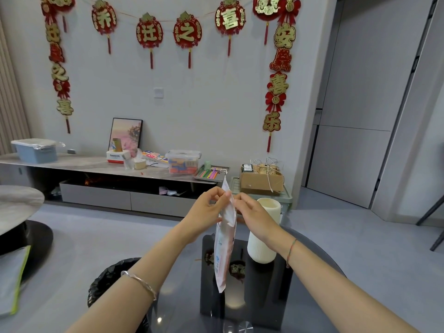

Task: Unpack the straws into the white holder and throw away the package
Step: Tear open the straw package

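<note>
Soft, even indoor light, faint shadows (wide-angle bending at edges), slightly blurred

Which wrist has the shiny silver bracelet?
The left wrist: its silver bangle is metal, while the right wrist wears a thin red-green string bracelet.

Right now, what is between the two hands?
In the head view, only the package's top edge, pinched by the left hand and right hand; it hangs beside the white holder.
</note>
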